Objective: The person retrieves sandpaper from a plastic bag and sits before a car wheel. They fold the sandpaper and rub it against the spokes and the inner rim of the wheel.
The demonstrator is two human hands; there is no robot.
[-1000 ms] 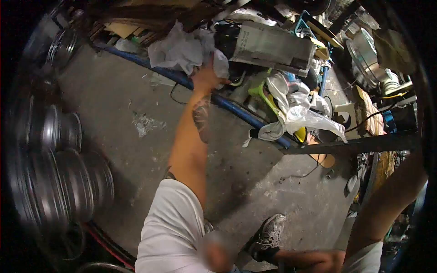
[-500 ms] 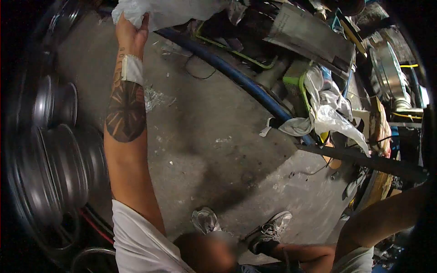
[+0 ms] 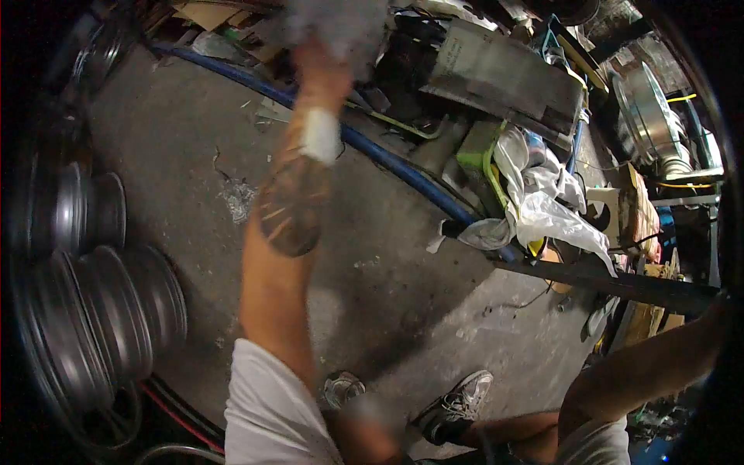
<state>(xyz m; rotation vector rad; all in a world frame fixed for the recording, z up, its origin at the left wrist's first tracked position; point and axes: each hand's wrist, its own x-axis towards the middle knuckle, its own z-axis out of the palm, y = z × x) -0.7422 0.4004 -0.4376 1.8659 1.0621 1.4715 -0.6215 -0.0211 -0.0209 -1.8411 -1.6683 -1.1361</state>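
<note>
My left hand [image 3: 322,74] is stretched far forward at the top of the head view, smeared by motion. It is closed on a crumpled, whitish translucent plastic sheet [image 3: 337,22], part of which runs out past the top edge. A white wrap circles my left wrist. Beneath the hand and forearm, a long blue bar [image 3: 403,174] crosses the floor at a slant. My right arm reaches out to the right edge, where the hand lies beyond the visible picture.
Dark grey wheel rims [image 3: 101,325] are stacked on the left. A green-edged bin [image 3: 484,155] with white plastic [image 3: 554,221] over it stands beyond the bar, beside a large grey panel [image 3: 504,74]. A shiny metal rim [image 3: 651,116] is at far right. Both shoes rest on the concrete floor [image 3: 387,287].
My left hand has swung to the right with the plastic sheet, uncovering more of the blue bar and clutter at upper left. The view has shifted slightly; my right arm stays extended.
</note>
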